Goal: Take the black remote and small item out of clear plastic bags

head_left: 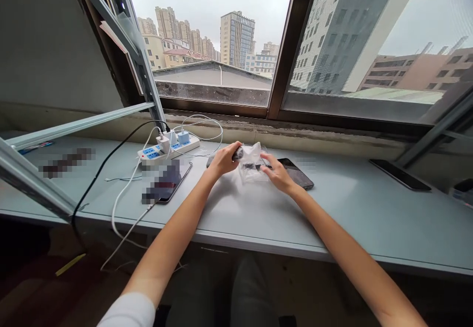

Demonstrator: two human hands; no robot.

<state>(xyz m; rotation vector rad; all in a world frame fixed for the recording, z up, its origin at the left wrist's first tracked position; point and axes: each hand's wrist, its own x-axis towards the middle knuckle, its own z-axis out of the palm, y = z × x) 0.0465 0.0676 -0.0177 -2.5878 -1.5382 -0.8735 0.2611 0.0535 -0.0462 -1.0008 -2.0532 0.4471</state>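
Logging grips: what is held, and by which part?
Clear plastic: left hand at left side, right hand at right edge. Left also holds a dark object.

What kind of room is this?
Maybe an office or workshop, though I can't be sure. There's a long work table, a power strip with chargers plugged in, and a big window looking out on tall buildings.
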